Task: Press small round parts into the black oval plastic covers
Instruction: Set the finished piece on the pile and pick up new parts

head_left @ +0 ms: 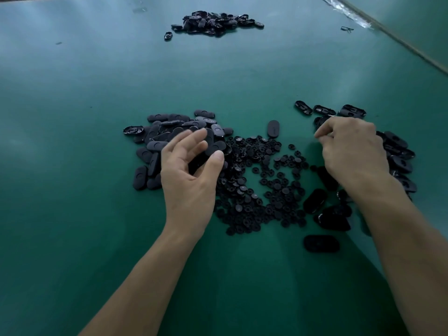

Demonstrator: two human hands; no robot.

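**Green table [72, 141], black parts in heaps**

Nearest lies a lone oval cover [321, 243]. Beyond it the small round parts [252, 190] spread between both hands. The left hand [189, 175] hovers with curved fingers over the left cover pile [167, 132]; whether it grips one I cannot tell. The right hand [354, 151] pinches its fingertips together beside the right cover pile [400, 156]; whether it holds anything is unclear. A third pile [215, 21] sits far back

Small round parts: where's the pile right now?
Head view, centre of the green table: the small round parts lie between the left hand and the right hand, flanked by the left cover heap and the right cover heap.
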